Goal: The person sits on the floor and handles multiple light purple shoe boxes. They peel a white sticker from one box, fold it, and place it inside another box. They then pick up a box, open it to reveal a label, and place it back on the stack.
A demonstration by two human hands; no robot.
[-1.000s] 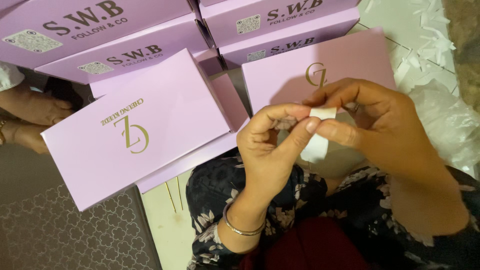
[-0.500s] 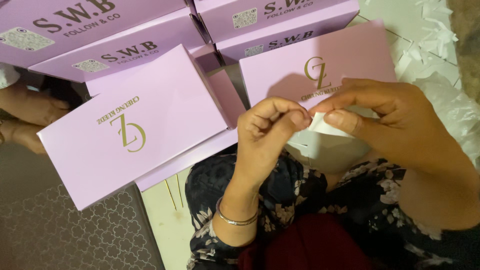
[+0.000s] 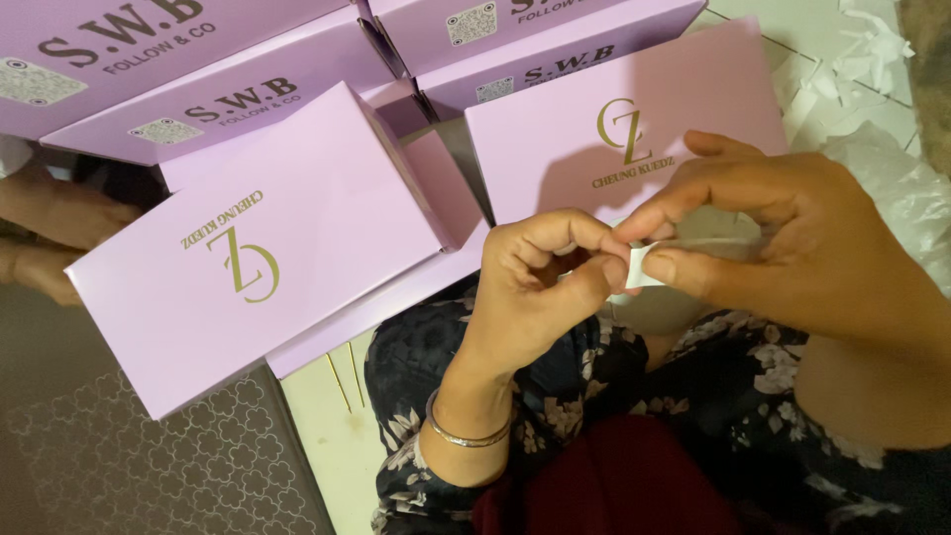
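Observation:
My left hand (image 3: 540,282) and my right hand (image 3: 763,233) meet above my lap, both pinching a small white slip (image 3: 641,267) between thumbs and fingers. Most of the slip is hidden by my fingers. A thin bangle (image 3: 466,431) circles my left wrist. Behind my right hand lies a lilac box with a gold emblem (image 3: 614,129). Another lilac box with a gold emblem (image 3: 267,243) lies tilted to the left of my left hand.
Several larger lilac boxes (image 3: 228,94) with dark lettering are stacked at the top. Torn white paper scraps (image 3: 872,59) and crumpled wrapping (image 3: 916,203) lie at the right. Another person's arm (image 3: 45,223) shows at the left edge. A patterned grey mat (image 3: 129,466) is bottom left.
My hands have shifted slightly; the white slip, which hung down below my fingers, is now pinched shorter between both hands and mostly covered.

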